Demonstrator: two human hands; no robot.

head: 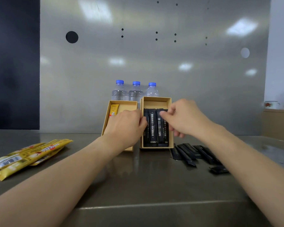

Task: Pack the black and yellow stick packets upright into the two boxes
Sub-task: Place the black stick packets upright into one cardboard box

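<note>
Two open brown cardboard boxes stand side by side at the back of the steel counter. The left box (121, 103) holds one yellow stick packet (113, 110). The right box (156, 100) holds several black stick packets (153, 128) side by side. My left hand (125, 126) covers much of the left box, its fingers touching the leftmost black packet. My right hand (184, 117) pinches the top of a black packet at the right side of that box. Loose yellow packets (28, 156) lie at the left, loose black packets (195, 153) at the right.
Three clear water bottles with blue caps (135, 90) stand right behind the boxes against a steel back wall. The counter's front edge (154, 204) runs below my forearms. A beige surface with a small cup (271, 104) sits at the far right.
</note>
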